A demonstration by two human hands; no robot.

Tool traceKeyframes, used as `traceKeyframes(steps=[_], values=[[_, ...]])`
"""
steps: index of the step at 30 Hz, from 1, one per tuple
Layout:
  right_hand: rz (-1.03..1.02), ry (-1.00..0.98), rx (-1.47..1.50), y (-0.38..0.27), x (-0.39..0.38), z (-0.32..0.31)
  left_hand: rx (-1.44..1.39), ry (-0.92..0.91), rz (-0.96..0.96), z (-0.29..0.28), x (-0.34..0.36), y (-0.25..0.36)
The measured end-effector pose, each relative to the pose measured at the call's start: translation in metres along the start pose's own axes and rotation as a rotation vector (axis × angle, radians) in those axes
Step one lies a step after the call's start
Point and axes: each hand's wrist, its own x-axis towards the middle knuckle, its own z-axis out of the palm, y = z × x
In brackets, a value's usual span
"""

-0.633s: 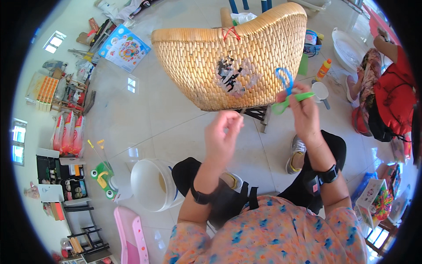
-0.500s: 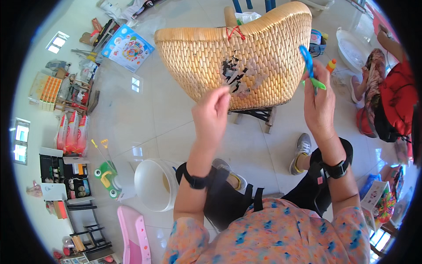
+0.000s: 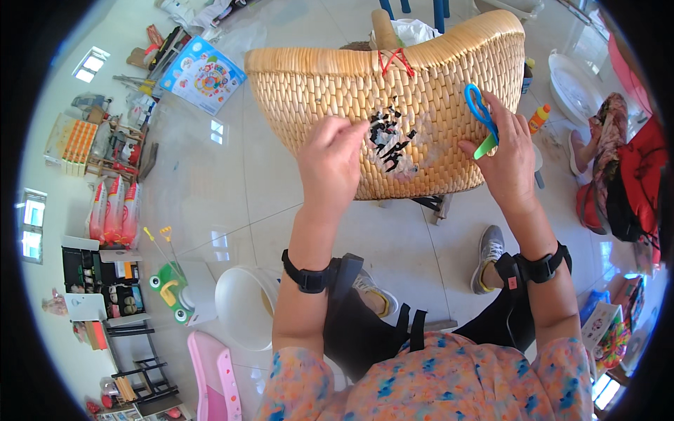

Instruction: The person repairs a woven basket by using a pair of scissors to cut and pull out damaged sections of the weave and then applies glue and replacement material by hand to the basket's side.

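A large woven straw basket (image 3: 316, 98) stands in front of me, with a red string (image 3: 397, 63) tied through its rim. Stuck to its side is a patch of black and whitish scraps (image 3: 390, 144). My left hand (image 3: 330, 158) is closed in a pinch just left of that patch; what its fingertips hold, if anything, is too small to make out. In my right hand (image 3: 507, 158), by the basket's right side, is a pair of blue and green scissors (image 3: 479, 105), with the blue loop pointing up.
A white bucket (image 3: 246, 309) stands on the floor to my left, near a green frog-faced toy (image 3: 170, 291) and a pink plastic piece (image 3: 210, 372). Beyond the basket at right are an orange-capped bottle (image 3: 539, 118), a white basin (image 3: 577, 88) and another person's leg (image 3: 579, 151).
The basket appears lower and farther right in view. My right hand has moved down a little, and the scissors have turned, their blue loop now tipped leftward over the basket. My left hand stays pinched beside the patch.
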Motion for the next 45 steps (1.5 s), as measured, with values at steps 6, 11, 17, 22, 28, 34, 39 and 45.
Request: traceKeyframes(steps=[6,11,17,22,28,34,39,45], values=[[-0.017,-0.039,-0.093,0.009,-0.002,0.005,-0.046,-0.057,0.037,-0.007,-0.003,0.012],[-0.043,-0.063,-0.057,0.008,-0.002,0.000,0.074,-0.031,0.137,-0.012,0.016,0.003],[-0.060,-0.053,-0.032,0.009,-0.002,-0.003,0.042,-0.113,0.106,-0.013,0.005,0.016],[-0.054,-0.049,-0.026,0.012,-0.004,-0.001,0.032,-0.054,0.106,-0.004,0.008,0.018],[-0.038,-0.057,-0.031,0.011,-0.005,0.000,0.106,-0.160,0.150,-0.011,0.010,0.027],[-0.041,-0.096,-0.057,0.013,-0.003,-0.005,0.087,-0.218,0.156,-0.017,0.010,0.028],[-0.007,-0.124,-0.056,0.017,-0.002,-0.003,0.035,-0.182,0.108,-0.018,0.001,0.029],[-0.002,-0.146,-0.060,0.015,-0.002,-0.004,0.066,-0.067,0.103,-0.009,0.003,0.018]])
